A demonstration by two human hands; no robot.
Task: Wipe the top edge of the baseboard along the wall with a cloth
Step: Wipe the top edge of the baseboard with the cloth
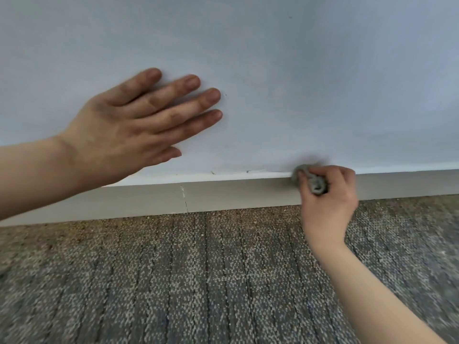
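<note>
A pale grey baseboard (236, 194) runs across the view at the foot of a light blue-grey wall (298, 83). My right hand (327, 197) grips a bunched grey cloth (311, 181) and holds it against the baseboard's top edge, right of centre. The cloth and fingers are slightly blurred. My left hand (139, 125) lies flat on the wall above the baseboard, fingers straight and spread, pointing right.
Speckled grey-brown carpet (198, 281) covers the floor below the baseboard. A vertical joint (184, 198) with chipped paint splits the baseboard near the middle. Small cracks show along the wall line just above it.
</note>
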